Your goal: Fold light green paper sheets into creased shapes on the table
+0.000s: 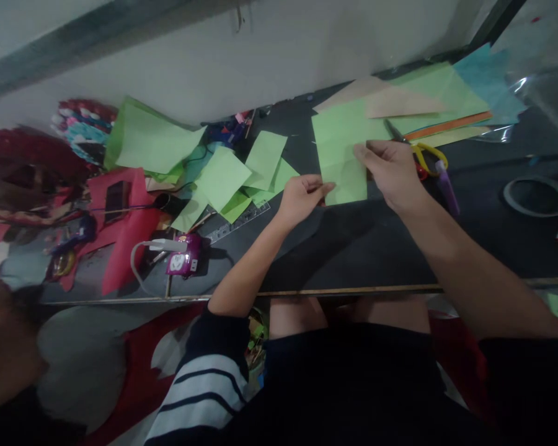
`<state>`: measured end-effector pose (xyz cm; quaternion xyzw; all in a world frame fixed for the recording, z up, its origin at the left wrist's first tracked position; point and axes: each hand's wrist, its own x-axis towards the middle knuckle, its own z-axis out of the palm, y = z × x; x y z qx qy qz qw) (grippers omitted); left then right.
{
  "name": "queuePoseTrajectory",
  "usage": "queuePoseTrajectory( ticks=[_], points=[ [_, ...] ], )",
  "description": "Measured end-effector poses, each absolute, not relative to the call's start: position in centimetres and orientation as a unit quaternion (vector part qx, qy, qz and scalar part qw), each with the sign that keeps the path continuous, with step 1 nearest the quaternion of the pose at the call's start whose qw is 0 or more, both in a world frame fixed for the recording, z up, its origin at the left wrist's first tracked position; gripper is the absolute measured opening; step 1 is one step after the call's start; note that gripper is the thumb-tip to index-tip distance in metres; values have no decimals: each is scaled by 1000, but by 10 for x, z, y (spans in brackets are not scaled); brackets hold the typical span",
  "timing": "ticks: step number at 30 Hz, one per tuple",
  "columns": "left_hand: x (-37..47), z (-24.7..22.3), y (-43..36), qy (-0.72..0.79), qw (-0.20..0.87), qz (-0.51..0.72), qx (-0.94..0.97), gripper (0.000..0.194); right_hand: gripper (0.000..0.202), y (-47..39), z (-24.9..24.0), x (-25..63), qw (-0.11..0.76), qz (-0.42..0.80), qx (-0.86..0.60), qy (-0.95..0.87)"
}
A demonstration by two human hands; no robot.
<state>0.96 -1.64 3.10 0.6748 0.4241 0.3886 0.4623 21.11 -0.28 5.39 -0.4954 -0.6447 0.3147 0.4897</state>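
A light green sheet of paper (341, 155) is held up over the dark table between my two hands. My left hand (302, 197) pinches its lower left edge between thumb and fingers. At its right edge, my right hand (390, 167) grips the sheet with thumb and forefinger. Scissors with yellow handles (425, 158) lie just behind my right hand, partly hidden by it. Beside them is a purple stick-like object (446, 186). Several cut green paper pieces (223, 179) lie to the left of my left hand, next to a clear ruler (242, 222).
Green, blue and pale sheets (486, 80) lie at the back right. A tape roll (536, 197) sits at the far right. On the left are a purple power adapter (185, 255) with a white plug, red paper (132, 248) and larger green sheets (155, 145). A blurred person (9, 347) is at lower left.
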Motion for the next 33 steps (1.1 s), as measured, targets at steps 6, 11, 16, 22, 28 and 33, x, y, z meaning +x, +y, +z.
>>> queuePoseTrajectory(
  ticks=[6,11,16,22,28,33],
  points=[
    [-13,50,-1,425,323,466,705,44,50,-2,87,228,349,293,-474,-753],
    [-10,80,-3,404,222,368,808,26,20,3,96,235,272,224,-448,-822],
    [1,75,-16,393,82,367,839,27,7,-15,118,219,322,162,-469,-806],
    [4,68,-28,359,-29,425,830,37,9,-30,127,200,284,39,-507,-813],
    [0,70,-31,374,-65,425,822,33,17,-26,126,211,278,39,-481,-831],
    [-11,71,-28,385,-80,434,811,39,27,-22,128,227,314,67,-496,-807]
  ],
)
